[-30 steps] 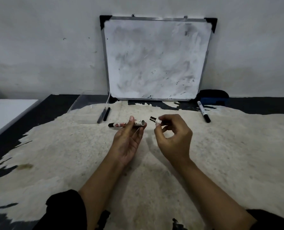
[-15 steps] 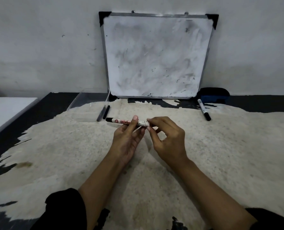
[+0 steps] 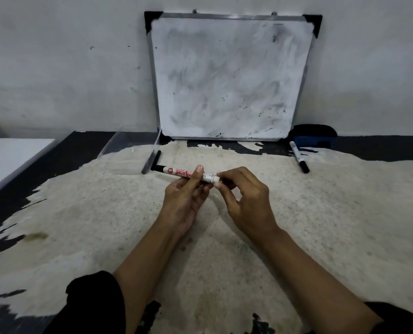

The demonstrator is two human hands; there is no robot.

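A white whiteboard marker (image 3: 181, 172) with red lettering and a black cap lies level in the air, cap end pointing left. My left hand (image 3: 185, 198) grips its barrel, thumb on top. My right hand (image 3: 244, 201) pinches the small end piece (image 3: 215, 178) at the marker's right end between thumb and forefinger. That piece sits against the barrel. Both hands hover above a pale worn mat (image 3: 321, 213).
A smudged whiteboard (image 3: 229, 78) leans on the wall behind. A second marker (image 3: 299, 159) and a blue eraser (image 3: 314, 137) lie at the right back. A clear plastic tray (image 3: 128, 153) and a black pen (image 3: 155, 160) lie at the left back. A white surface (image 3: 10, 160) is far left.
A second ago my right hand held the end piece apart from the barrel. It has brought the piece onto the marker's right end and still pinches it there.
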